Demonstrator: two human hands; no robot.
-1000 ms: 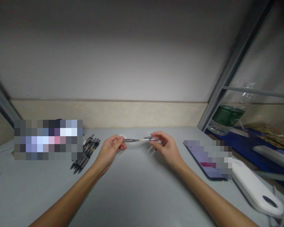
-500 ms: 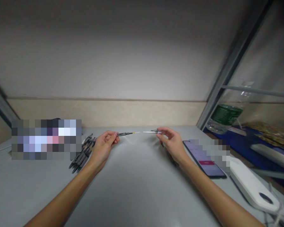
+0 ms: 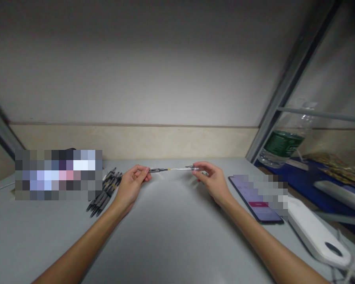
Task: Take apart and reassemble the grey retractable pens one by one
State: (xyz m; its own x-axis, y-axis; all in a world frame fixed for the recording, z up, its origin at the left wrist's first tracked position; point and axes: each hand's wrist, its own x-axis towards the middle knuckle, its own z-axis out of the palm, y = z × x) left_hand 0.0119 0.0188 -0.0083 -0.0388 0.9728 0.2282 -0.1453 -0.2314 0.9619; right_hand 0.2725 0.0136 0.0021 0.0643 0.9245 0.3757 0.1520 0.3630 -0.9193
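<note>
Pinched between the thumb and fingers of my left hand (image 3: pixel 133 184) is the dark front section of a pen (image 3: pixel 157 170), held level above the desk. A thin pale refill (image 3: pixel 177 169) with a yellowish band runs from it to the right. My right hand (image 3: pixel 211 179) grips a clear pen barrel (image 3: pixel 195 168) with a dark clip. The refill's far end meets the barrel's opening; how far inside it reaches is too small to tell. Beside my left wrist lies a pile of dark pens (image 3: pixel 102 197), partly hidden by that hand.
On the right, a phone (image 3: pixel 258 201) lies on the grey desk (image 3: pixel 174 240) beside a white device (image 3: pixel 316 232) with cables. A bottle with a green label (image 3: pixel 284 142) stands past the metal frame. At the left is a blurred-out patch (image 3: pixel 57 173).
My hands have come slightly closer together. The gap between the refill and the clear barrel has closed. A dark object that showed under my right wrist is no longer visible.
</note>
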